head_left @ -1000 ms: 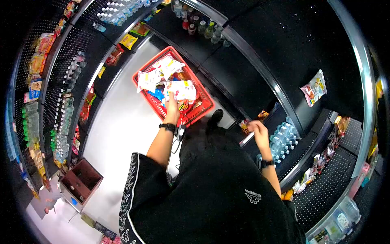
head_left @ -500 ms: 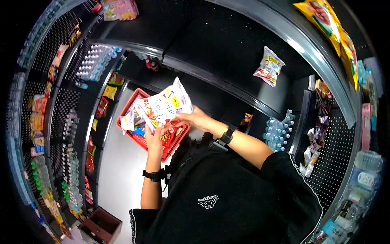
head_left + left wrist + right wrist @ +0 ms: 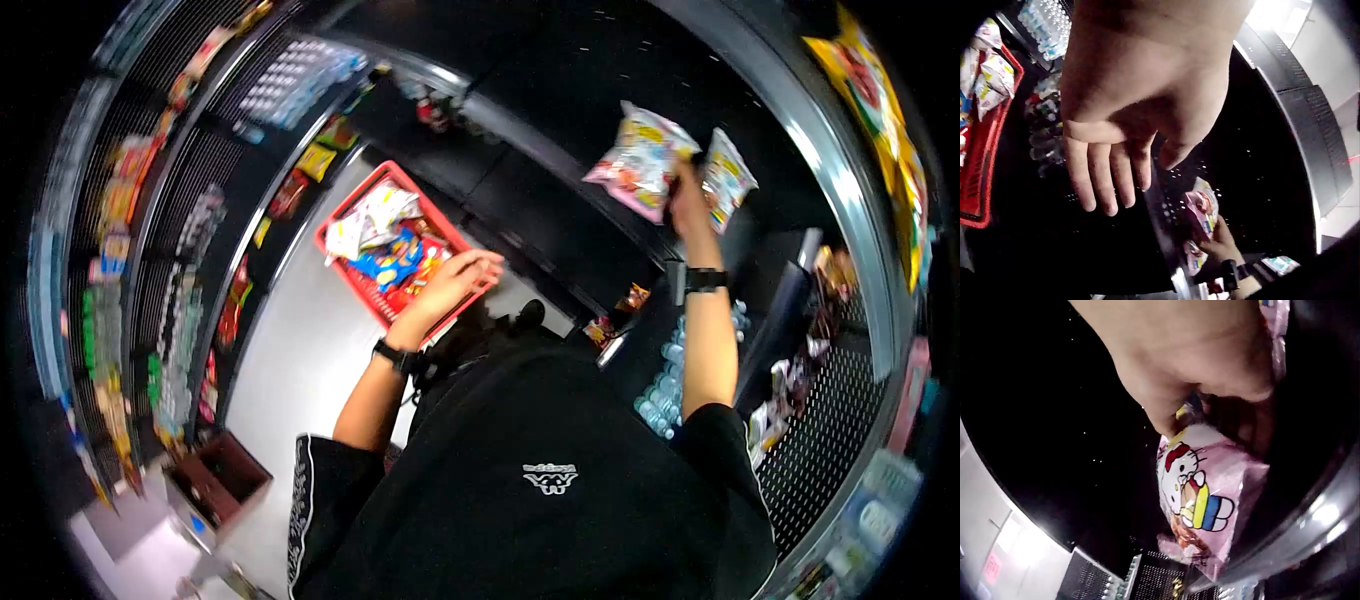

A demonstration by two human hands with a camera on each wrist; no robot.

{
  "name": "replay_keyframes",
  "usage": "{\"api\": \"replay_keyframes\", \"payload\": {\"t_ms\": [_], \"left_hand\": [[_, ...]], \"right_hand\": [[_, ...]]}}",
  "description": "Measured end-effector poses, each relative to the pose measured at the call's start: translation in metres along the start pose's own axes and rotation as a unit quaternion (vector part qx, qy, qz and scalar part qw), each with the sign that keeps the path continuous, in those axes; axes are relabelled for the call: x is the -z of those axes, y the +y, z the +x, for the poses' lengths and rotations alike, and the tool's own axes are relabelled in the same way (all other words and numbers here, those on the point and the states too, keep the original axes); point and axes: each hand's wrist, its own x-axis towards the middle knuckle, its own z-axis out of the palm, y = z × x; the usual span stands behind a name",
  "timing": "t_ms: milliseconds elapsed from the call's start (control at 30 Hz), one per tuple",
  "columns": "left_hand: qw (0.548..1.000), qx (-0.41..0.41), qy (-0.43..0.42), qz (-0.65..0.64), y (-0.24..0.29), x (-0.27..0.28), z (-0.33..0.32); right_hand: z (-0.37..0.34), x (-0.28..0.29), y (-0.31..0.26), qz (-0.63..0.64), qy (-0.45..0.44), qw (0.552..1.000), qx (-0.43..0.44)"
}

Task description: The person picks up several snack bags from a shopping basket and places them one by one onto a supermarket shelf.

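Note:
At the shelf on the right, my right hand point(image 3: 688, 205) grips a white and pink snack bag point(image 3: 640, 165). The right wrist view shows this bag point(image 3: 1210, 494) with a cartoon cat printed on it, its upper end under my thumb and fingers. Just right of the hand stands a second, similar snack bag point(image 3: 728, 182). My left hand point(image 3: 455, 285) is held over the near right side of the red shopping basket point(image 3: 440, 212), its fingers relaxed with nothing in them. White snack bags point(image 3: 385, 215) and a blue snack bag point(image 3: 390, 262) lie in the basket.
Dark shelf boards point(image 3: 530, 200) run beyond the basket toward the right. Water bottles point(image 3: 665, 385) stand low on the right. Yellow bags point(image 3: 880, 130) hang at the upper right. A brown bin point(image 3: 218, 485) stands on the white floor point(image 3: 290, 360) at lower left.
Both hands held a white snack bag over the basket half a second ago. Now the right hand has it at the shelf beside the other bag, and the left hand has let go.

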Motion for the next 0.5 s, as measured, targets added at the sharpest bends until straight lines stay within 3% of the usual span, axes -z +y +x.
{"api": "replay_keyframes", "payload": {"t_ms": [33, 133, 200, 267, 300, 367, 433, 467, 500], "left_hand": [[1.0, 0.009, 0.018, -0.017, -0.025, 0.019, 0.005], [0.989, 0.028, 0.131, -0.064, -0.086, 0.076, 0.012], [0.972, 0.043, 0.211, -0.096, -0.123, 0.111, 0.01], [0.939, 0.067, 0.309, -0.135, -0.143, 0.136, -0.002], [0.923, 0.073, 0.343, -0.157, -0.162, 0.155, -0.005], [0.878, 0.092, 0.42, -0.211, -0.185, 0.193, -0.006], [0.837, 0.066, 0.489, -0.235, -0.205, 0.23, -0.004], [0.82, 0.089, 0.478, -0.303, -0.212, 0.252, -0.002], [0.799, 0.111, 0.462, -0.369, -0.219, 0.268, 0.0]], "right_hand": [[0.015, 0.013, -0.005, -0.033, 0.008, 0.999, 0.025], [0.056, 0.046, -0.007, -0.12, 0.145, 0.981, -0.051], [0.08, 0.074, 0.002, -0.216, 0.147, 0.964, 0.043], [0.052, 0.025, -0.01, -0.18, 0.222, 0.952, 0.109], [0.043, 0.027, -0.006, -0.207, 0.211, 0.942, 0.161], [0.002, -0.022, -0.002, -0.186, 0.232, 0.928, 0.225], [-0.035, -0.057, 0.026, -0.29, 0.141, 0.912, 0.252], [-0.049, -0.063, 0.048, -0.359, 0.086, 0.897, 0.243], [-0.074, -0.091, 0.062, -0.332, 0.03, 0.915, 0.23]]}}
